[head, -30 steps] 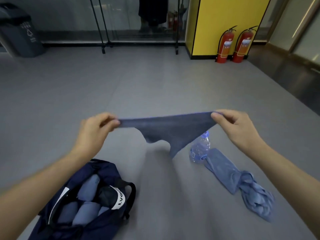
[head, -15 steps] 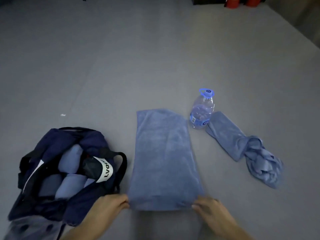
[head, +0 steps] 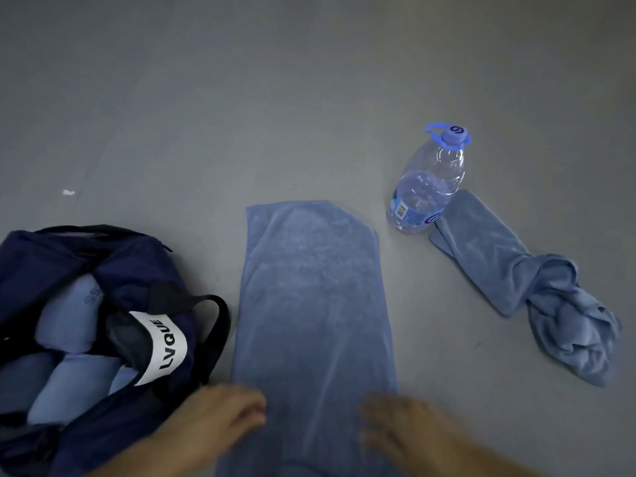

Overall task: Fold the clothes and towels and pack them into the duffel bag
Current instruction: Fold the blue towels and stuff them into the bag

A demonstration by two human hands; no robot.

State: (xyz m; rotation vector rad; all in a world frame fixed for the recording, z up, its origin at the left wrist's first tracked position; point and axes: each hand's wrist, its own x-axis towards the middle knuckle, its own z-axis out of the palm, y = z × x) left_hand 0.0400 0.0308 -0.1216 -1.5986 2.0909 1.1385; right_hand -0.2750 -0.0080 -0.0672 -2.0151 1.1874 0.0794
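Both hands shifted from near corners onto towel [head: 316, 304], lower centre | left hand [head: 223, 418] fingers flat, together | right hand [head: 402, 432] fingers flat, slightly spread | duffel bag [head: 130, 256] lower left, unzipped

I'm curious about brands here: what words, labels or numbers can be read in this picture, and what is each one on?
"LVQUE": on the white tag of the duffel bag.
A single mark like "6" or "9": on the bottle cap; cannot tell which.
Print and barcode on the bottle label: too small to read.
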